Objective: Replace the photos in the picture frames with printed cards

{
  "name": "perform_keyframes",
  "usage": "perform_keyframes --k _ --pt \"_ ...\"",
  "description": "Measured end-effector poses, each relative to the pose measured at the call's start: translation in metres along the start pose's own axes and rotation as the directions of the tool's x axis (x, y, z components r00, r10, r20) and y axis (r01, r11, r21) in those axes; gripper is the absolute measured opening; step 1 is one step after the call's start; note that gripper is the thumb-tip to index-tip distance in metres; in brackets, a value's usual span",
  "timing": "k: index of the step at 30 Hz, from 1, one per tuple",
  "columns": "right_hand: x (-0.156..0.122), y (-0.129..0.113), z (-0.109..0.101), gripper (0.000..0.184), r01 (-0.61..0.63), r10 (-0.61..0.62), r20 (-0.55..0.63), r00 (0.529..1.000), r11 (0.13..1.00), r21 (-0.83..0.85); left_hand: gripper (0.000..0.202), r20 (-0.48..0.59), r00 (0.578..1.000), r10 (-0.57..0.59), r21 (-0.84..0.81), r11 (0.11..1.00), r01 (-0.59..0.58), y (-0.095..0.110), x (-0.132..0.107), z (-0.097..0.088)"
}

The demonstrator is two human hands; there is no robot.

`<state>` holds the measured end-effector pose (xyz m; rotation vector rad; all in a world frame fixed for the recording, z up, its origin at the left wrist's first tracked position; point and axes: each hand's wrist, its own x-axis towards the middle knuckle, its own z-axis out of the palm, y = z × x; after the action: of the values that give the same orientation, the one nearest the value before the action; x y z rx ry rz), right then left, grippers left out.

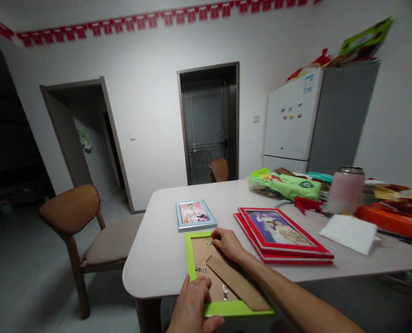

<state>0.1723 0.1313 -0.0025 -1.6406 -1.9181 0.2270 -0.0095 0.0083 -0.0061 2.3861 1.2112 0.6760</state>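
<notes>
A: Grip status?

B: Left hand (192, 300) is clamped on the near edge of the green frame (192, 259), fingers curled over the border, pinning it at the table's near edge. Right hand (228, 243) is on the frame's back, fingertips together at a small metal clip (210, 242) near the far edge. Can't tell whether they pinch the clip or just press on it.

A: Frame orientation?

B: Face down. Brown backing board (206, 273) is up, the fold-out stand (236, 282) lying flat across it on a diagonal. Two more clips show, one by the left border (200, 269), one near the front (225, 292). The near corner hangs slightly past the table (157, 259) edge.

A: What's around it?

B: Blue frame (195, 214) just beyond, face up, photo showing, close to the green one but apart. To the right, a stack of red frames (282, 236), face up, near the right forearm. Further right, a white folded paper (351, 232). Behind those, a green snack bag (284, 184), a pink flask (345, 190) with a metal lid, and an orange box (393, 221) at the far right.

A: Room?

B: Wooden chair (88, 231) left of the table. White fridge (292, 125) behind on the right, magnets on the door. Two open doorways in the back wall, and a red paper garland (139, 21) runs along the ceiling line.
</notes>
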Motion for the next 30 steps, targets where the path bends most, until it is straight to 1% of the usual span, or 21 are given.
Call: perform_keyframes --k 3,6,9,14,17,20,23,26,28,30 --pt "0.005 -0.002 0.001 0.025 -0.008 0.007 -0.041 0.999 1.000 -0.010 0.057 -0.017 1.000 0.002 -0.026 1.000 -0.003 0.000 0.000 -0.001" --pt "0.010 -0.005 0.005 0.020 -0.059 0.056 -0.063 0.996 0.997 -0.048 0.058 -0.033 0.999 0.011 -0.045 0.999 -0.012 0.001 0.001 -0.001" --pt "0.012 -0.011 0.010 0.016 -0.100 0.097 -0.041 0.994 0.992 -0.081 0.059 -0.024 1.000 0.013 -0.044 0.999 -0.014 -0.001 0.001 0.000" --pt "0.011 -0.022 0.021 0.016 -0.090 0.091 0.016 0.996 0.992 -0.090 0.062 0.005 1.000 -0.004 -0.030 1.000 0.004 -0.003 0.000 0.003" --pt "0.013 -0.019 0.027 0.015 -0.101 0.104 0.029 0.994 0.992 -0.076 0.064 0.007 1.000 -0.005 -0.021 1.000 0.005 -0.004 -0.001 0.004" --pt "0.016 -0.013 0.030 0.016 -0.126 0.127 0.007 0.992 0.990 -0.059 0.063 -0.017 1.000 0.010 -0.024 1.000 -0.010 -0.004 -0.003 0.003" --pt "0.018 -0.009 0.027 0.017 -0.133 0.133 -0.026 0.991 0.991 -0.032 0.062 -0.025 1.000 0.018 -0.024 1.000 -0.019 -0.005 -0.004 -0.001" --pt "0.019 -0.012 0.019 0.017 -0.114 0.114 -0.045 0.992 0.993 0.006 0.062 0.006 1.000 0.011 0.023 1.000 -0.011 -0.005 -0.003 -0.001" --pt "0.017 -0.014 0.011 0.021 -0.091 0.094 -0.059 0.994 0.995 0.042 0.056 0.039 0.999 0.037 0.066 0.997 -0.040 -0.004 0.002 0.004" --pt "0.012 -0.014 -0.002 0.025 -0.060 0.066 -0.074 0.995 0.995 0.084 0.048 0.070 0.993 0.092 0.101 0.990 -0.099 -0.001 0.010 0.015"
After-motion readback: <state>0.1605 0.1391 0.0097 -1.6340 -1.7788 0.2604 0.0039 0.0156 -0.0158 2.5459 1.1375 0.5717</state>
